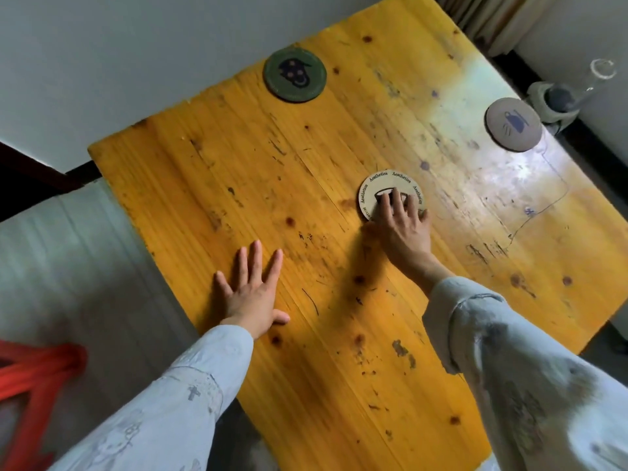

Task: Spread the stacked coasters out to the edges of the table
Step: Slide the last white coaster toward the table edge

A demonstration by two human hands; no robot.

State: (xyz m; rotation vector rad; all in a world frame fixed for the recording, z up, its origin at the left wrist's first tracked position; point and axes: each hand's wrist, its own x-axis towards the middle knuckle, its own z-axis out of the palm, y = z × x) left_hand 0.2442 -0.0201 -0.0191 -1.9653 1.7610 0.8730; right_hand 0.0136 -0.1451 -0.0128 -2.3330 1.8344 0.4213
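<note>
The left hand (249,294) is lying open and flat on the yellow wooden desk (210,185), fingers spread, gripping nothing and sitting near the desk's left edge. Farther up, the green coaster (295,75) is already lying close to the far-left edge, touching nothing else. Toward the middle, the right hand (402,222) is pressing its fingertips (385,200) down onto the pale lettered coaster (370,190), the thumb seeming to tuck against its near rim; the hand is not closed around it, and whether more coasters are lying under this one cannot be told. To the right, the grey coaster (513,124) is resting right at the right edge, slightly overhanging by the look of it. Judging from this, the spreading is well along and the lettered coaster is the piece now being dealt with. The next move is probably calling for a flat slide toward an unclaimed edge; the near half of the desk is lying bare, offering plenty of room, and the push needs stopping short of the rim so the coaster is not tipping off.
</note>
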